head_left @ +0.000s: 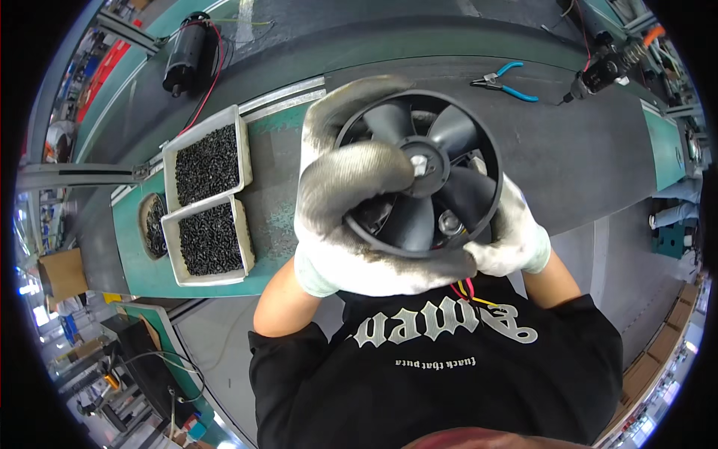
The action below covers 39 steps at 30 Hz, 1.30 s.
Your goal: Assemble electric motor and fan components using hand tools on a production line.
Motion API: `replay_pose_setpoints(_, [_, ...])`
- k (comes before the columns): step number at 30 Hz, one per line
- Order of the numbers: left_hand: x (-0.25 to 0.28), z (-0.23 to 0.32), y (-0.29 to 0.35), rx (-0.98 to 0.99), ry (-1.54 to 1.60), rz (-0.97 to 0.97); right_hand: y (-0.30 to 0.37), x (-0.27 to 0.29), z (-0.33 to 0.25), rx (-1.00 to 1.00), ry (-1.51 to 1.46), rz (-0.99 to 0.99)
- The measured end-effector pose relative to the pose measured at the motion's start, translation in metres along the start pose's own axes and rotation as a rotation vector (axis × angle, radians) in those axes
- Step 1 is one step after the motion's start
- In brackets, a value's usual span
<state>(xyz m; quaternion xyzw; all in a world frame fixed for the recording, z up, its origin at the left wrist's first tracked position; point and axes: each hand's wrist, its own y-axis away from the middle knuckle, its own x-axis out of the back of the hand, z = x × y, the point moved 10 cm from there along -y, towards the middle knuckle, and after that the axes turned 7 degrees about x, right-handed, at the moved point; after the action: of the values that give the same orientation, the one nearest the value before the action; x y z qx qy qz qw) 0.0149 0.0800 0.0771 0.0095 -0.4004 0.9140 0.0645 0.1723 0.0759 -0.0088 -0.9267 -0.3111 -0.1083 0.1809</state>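
Observation:
I hold a round black fan (pixel 419 176) with several blades up close in front of my chest. My left hand (pixel 344 217), in a dirty white glove, wraps the fan's left rim, with its thumb lying across the blades toward the hub. My right hand (pixel 516 236), also gloved, grips the lower right rim. Red and yellow wires (pixel 465 290) hang from the fan's underside.
Two white trays of small black screws (pixel 208 196) sit on the green bench at my left, beside a round dish of screws (pixel 153 224). Blue-handled pliers (pixel 507 82) and a powered screwdriver (pixel 598 75) lie on the dark mat ahead. A black motor (pixel 188 51) rests far left.

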Motion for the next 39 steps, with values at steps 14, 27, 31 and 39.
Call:
replay_pose_setpoints(14, [-0.040, 0.005, -0.022, 0.054, -0.482, 0.089, -0.026, -0.021, 0.049, -0.071, -1.002, 0.653])
replay_pose_setpoints(27, [0.099, 0.109, 0.144, 0.415, -0.394, -0.167, -0.257, 0.308, 0.221, -0.435, 0.703, 0.392])
replay_pose_setpoints(31, [0.278, 0.122, 0.212, 0.644, -0.671, 0.934, -0.297, 0.309, 0.206, -0.276, 1.238, 0.351])
replay_pose_setpoints(39, [0.483, 0.057, 0.355, 1.283, -1.760, 0.879, -0.415, -0.205, 0.053, 0.200, 0.466, -0.385])
